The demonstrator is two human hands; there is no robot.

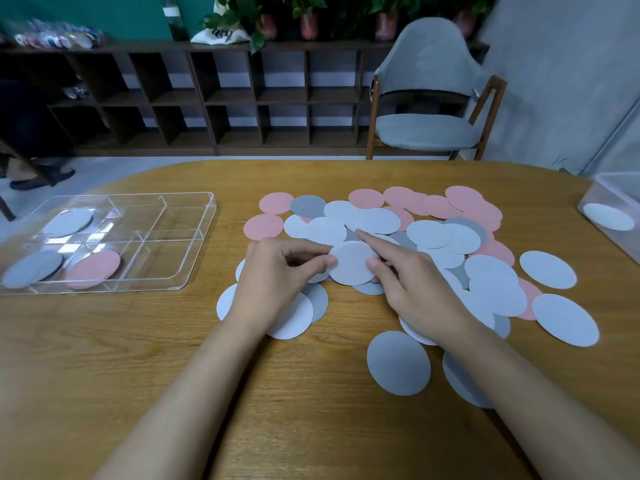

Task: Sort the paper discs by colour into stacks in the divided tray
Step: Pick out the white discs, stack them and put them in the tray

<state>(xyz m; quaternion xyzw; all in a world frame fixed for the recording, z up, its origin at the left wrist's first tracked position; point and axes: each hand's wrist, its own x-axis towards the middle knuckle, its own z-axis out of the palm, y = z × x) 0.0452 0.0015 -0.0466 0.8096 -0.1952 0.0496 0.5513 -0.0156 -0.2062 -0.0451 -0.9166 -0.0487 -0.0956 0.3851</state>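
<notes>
Divided tray: we see a clear plastic tray [194, 237] at the table's left, shallow, with thin partition walls; a white disc [69, 220] lies in its far left compartment, a grey disc [33, 270] in the near left one, a pink disc [93, 269] in the compartment just right of that.
Left hand: our left hand [277, 275] reaches forward, palm down, fingers curled, thumb and fingertips pinching the left edge of a white paper disc [351, 263].
Held disc: round, matte, flat, raised slightly over the pile between both hands.
Right hand: our right hand [412, 292] grips the same disc's right edge with the thumb, the index finger stretched straight out past its top edge, the remaining fingers loosely bent.
Loose discs: a scattered pile [433, 237] of white, grey and pink paper circles overlaps across the wooden table [311, 427], pink ones mostly along the far side.
Far right: a clear plastic box [616, 188] holds one white disc.
</notes>
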